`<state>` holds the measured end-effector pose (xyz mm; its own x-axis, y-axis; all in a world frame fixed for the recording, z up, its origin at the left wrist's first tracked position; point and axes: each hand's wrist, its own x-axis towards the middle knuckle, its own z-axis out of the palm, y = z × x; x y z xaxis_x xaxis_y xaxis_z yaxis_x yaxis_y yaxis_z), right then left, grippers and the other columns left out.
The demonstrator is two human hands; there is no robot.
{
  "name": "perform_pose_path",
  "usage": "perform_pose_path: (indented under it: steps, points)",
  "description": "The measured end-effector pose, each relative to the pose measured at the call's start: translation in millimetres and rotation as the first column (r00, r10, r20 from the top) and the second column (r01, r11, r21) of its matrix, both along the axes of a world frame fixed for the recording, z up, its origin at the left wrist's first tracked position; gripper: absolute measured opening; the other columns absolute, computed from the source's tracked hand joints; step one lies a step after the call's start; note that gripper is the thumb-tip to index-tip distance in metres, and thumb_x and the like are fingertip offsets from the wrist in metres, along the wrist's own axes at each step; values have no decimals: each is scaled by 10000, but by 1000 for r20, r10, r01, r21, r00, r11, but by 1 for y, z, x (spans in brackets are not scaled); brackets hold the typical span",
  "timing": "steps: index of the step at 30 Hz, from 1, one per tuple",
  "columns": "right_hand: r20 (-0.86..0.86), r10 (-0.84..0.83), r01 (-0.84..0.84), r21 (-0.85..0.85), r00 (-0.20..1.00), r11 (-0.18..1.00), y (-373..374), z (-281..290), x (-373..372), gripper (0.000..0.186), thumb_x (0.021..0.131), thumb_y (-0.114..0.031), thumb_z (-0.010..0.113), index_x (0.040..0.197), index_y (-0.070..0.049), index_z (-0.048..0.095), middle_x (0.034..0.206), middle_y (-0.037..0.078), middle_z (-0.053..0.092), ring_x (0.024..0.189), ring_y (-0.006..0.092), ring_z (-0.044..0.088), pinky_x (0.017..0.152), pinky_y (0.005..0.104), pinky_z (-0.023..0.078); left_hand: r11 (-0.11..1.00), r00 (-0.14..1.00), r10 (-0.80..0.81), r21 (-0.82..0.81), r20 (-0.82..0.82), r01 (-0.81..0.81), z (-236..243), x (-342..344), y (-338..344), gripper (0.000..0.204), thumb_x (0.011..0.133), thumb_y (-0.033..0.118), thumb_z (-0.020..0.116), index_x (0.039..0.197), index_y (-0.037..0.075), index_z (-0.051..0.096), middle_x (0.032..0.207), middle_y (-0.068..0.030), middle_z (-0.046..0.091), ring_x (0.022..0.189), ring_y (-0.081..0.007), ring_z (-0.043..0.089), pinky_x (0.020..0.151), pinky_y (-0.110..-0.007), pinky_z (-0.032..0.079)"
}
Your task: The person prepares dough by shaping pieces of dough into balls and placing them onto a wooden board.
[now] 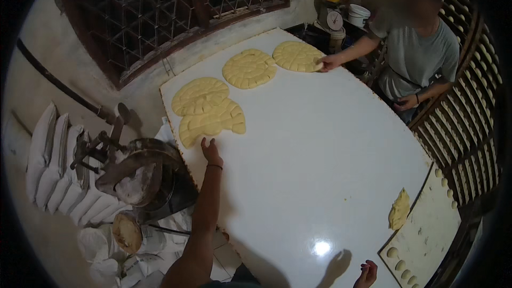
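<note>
My left hand (211, 152) reaches over the white tabletop (309, 160), fingers apart and curled, just below a scored slab of yellow dough (210, 122) with a notched edge. Another scored dough round (200, 93) overlaps that slab, and two more rounds (248, 68) lie toward the back. My right hand (366, 272) is at the lower right, near the table's near edge, its fingers loosely curved with nothing visible in them. A ragged lump of dough (399, 208) lies at the table's right side.
A person (413, 48) at the back right touches the farthest round. A board (426, 234) with dough balls adjoins the right edge; racks of dough balls (453, 138) curve behind. A mixer (138, 176) and stacked sacks (58, 165) stand left. A scale (334, 20) and bucket (358, 13) are behind.
</note>
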<state>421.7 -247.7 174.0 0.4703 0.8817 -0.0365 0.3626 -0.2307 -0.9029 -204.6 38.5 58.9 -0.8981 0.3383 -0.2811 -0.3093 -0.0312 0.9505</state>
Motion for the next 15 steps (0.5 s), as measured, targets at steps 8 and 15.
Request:
perform_pose_path:
  steps: [8, 15]
  points:
    - [142, -117, 121, -18, 983, 992, 41, 51, -57, 228, 918, -161, 557, 1025, 26, 633, 940, 118, 646, 864, 200, 596, 778, 309, 497, 991, 991, -133, 20, 8, 133, -7, -48, 90, 373, 752, -15, 583, 1099, 59, 471, 1039, -94, 499, 888, -215, 514, 765, -319, 454]
    - [-198, -103, 76, -140, 975, 987, 10, -16, -104, 268, 918, -184, 539, 1124, -14, 569, 1050, 80, 610, 901, 174, 592, 763, 288, 464, 732, 734, -669, -69, 118, 678, 16, 113, -107, 304, 731, -34, 540, 1010, 65, 474, 920, -26, 442, 868, -140, 477, 753, -295, 463]
